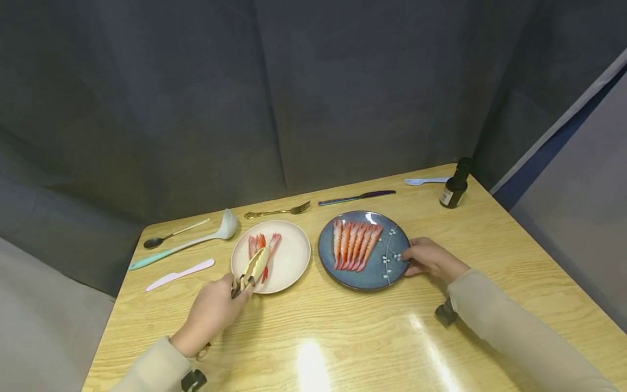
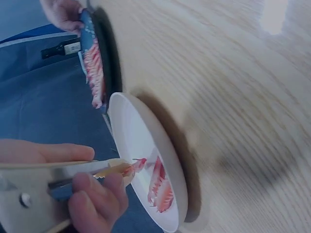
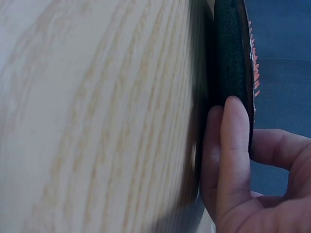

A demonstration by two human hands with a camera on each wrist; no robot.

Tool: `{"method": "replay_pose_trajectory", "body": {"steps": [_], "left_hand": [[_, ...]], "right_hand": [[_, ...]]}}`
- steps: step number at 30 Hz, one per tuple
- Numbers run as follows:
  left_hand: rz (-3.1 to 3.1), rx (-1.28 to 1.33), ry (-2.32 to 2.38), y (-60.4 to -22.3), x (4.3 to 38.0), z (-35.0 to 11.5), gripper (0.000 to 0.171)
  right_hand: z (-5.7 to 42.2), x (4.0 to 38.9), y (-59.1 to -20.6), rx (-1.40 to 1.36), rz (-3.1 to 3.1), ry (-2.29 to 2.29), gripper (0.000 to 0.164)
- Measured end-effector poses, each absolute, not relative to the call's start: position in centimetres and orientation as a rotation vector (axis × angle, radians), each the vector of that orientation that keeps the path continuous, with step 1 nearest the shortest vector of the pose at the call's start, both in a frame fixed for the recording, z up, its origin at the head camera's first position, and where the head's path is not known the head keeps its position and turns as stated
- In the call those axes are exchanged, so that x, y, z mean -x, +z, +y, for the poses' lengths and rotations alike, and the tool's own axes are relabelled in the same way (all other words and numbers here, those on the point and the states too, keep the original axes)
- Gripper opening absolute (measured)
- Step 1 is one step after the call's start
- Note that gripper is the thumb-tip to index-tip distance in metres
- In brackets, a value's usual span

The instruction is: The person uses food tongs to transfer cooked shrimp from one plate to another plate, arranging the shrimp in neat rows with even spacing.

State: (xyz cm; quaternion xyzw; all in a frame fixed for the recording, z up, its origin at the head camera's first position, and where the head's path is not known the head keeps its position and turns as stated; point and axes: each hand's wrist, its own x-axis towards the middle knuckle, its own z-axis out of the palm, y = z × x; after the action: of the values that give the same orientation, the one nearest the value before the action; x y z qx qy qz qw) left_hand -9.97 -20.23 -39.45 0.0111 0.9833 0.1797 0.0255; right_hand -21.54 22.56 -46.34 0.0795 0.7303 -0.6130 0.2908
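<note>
Pale-wood worktop (image 1: 362,326), two plates side by side toward its back edge. L hand (image 1: 213,310) grips tongs (image 1: 257,265), fingers curled round them, tips over the white plate (image 1: 295,256). Loose shrimp (image 1: 275,245) lie on that plate; one's right at the tong tips, can't tell if it's clamped. R hand (image 1: 431,258) holds the blue plate (image 1: 372,277) by its R rim, thumb on top, fingers against the underside. Shrimp row (image 1: 354,245) sits neatly on that plate's L half, lined up side by side; white sprig pattern on the R.

Nr worktop's back L corner: black spoon (image 1: 154,243), w/ ladle (image 1: 227,226) just in front, then pink knife (image 1: 180,275) nr L edge. Along back edge, L to R: gold fork (image 1: 297,209) behind white plate, dark knife (image 1: 377,194) behind blue one, light-blue fork (image 1: 431,180), then dark bottle (image 1: 455,188), upright nr back R corner. Grey curtain (image 1: 343,98) hangs behind. Both sleeves beige.
</note>
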Motion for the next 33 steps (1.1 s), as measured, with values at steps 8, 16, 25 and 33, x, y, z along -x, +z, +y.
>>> {"method": "replay_pose_trajectory", "body": {"steps": [8,16,25,33], "left_hand": [[2.924,0.073,0.769,-38.0,10.7,-19.6,0.032],[2.836,0.049,0.972,-36.6,11.7,-16.7,0.035],[2.840,-0.182,1.041,-36.3,12.5,-11.9,0.034],[2.836,-0.347,1.022,-37.4,12.8,-7.7,0.033]], "right_hand": [[22.5,21.4,-46.1,-0.209,1.957,-1.635,0.051],[23.1,21.4,-46.6,-0.127,1.926,-1.678,0.049],[22.6,21.2,-46.6,-0.224,1.974,-1.635,0.046],[22.6,21.4,-46.8,-0.216,1.964,-1.643,0.049]]}}
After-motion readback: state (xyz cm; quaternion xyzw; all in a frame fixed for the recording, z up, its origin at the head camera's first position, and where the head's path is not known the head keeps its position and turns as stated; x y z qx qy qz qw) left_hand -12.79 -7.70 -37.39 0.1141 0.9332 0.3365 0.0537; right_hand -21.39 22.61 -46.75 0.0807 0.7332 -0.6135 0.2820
